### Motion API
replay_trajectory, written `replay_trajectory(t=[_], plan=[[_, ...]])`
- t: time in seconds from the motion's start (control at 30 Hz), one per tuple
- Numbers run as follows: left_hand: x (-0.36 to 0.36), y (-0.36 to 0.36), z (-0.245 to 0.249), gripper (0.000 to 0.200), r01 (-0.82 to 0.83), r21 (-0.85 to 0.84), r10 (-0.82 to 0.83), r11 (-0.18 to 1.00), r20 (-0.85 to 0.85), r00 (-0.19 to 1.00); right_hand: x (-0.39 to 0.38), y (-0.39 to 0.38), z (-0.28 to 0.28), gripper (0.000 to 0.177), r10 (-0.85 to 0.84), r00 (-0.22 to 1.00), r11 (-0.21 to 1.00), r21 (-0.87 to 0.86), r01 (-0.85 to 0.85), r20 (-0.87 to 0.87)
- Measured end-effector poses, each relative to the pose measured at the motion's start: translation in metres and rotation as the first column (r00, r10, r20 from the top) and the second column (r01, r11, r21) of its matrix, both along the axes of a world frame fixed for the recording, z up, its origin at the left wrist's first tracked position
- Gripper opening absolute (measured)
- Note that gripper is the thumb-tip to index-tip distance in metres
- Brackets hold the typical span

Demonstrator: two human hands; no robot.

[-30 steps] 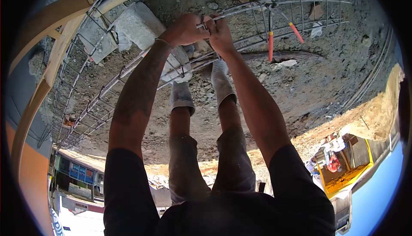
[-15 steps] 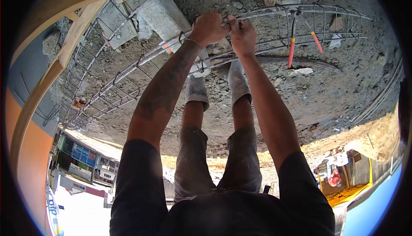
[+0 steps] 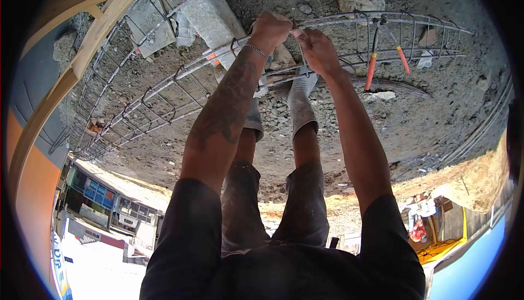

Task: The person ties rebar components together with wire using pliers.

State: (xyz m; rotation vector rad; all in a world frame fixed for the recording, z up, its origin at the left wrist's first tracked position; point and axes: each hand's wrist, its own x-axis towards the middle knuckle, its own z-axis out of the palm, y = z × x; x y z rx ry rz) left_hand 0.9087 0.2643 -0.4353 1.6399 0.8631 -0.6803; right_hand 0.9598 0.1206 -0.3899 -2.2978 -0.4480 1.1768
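Two hands are kept at the top bar of the rebar cage [image 3: 180, 73], which is laid across the gravel ground [image 3: 426, 114] and propped on a concrete block [image 3: 210, 19] toward its L end. The L hand [image 3: 270, 27] is clenched round the bar. The R hand [image 3: 319, 52] is pinched shut beside it, prob. on tie wire too thin to be made out. A stirrup tie is judged to be underway. Next, a firm twist is called for, poss. w/ the red-handled nippers [image 3: 371, 63] hung on the cage near the R hand.
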Motion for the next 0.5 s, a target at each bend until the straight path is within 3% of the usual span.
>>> replay_trajectory(t=[0.07, 0.13, 0.23, 0.33, 0.4, 0.5], plan=[[0.0, -0.001, 0.001, 0.022, 0.023, 0.068, -0.028, 0.997, 0.062, 0.998, -0.001, -0.01, -0.014, 0.049, -0.003, 1.0, 0.996, 0.085, 0.003, -0.003], [0.008, 0.003, 0.015, 0.022, -0.204, -0.086, 0.193, 0.975, -0.115, 0.974, -0.001, -0.012, -0.018, 0.05, -0.007, 1.0, 0.985, 0.172, 0.008, -0.007], [0.008, 0.004, 0.015, 0.022, -0.151, -0.039, 0.147, 0.988, -0.098, 0.984, 0.001, -0.006, -0.007, 0.05, 0.004, 0.999, 0.991, 0.132, 0.002, -0.044], [0.007, -0.002, 0.008, 0.023, -0.118, 0.076, 0.126, 0.99, -0.104, 0.987, -0.006, 0.005, 0.007, 0.045, -0.008, 0.996, 1.0, 0.012, 0.007, 0.086], [0.003, -0.007, 0.004, 0.022, -0.146, 0.117, 0.159, 0.982, -0.114, 0.981, -0.005, 0.017, 0.02, 0.042, -0.075, 0.997, 0.977, -0.201, 0.076, 0.013], [0.01, -0.012, 0.03, 0.021, -0.141, 0.253, 0.158, 0.957, -0.047, 0.986, -0.006, 0.017, 0.016, 0.038, -0.105, 0.994, 0.98, -0.168, 0.108, 0.027]])
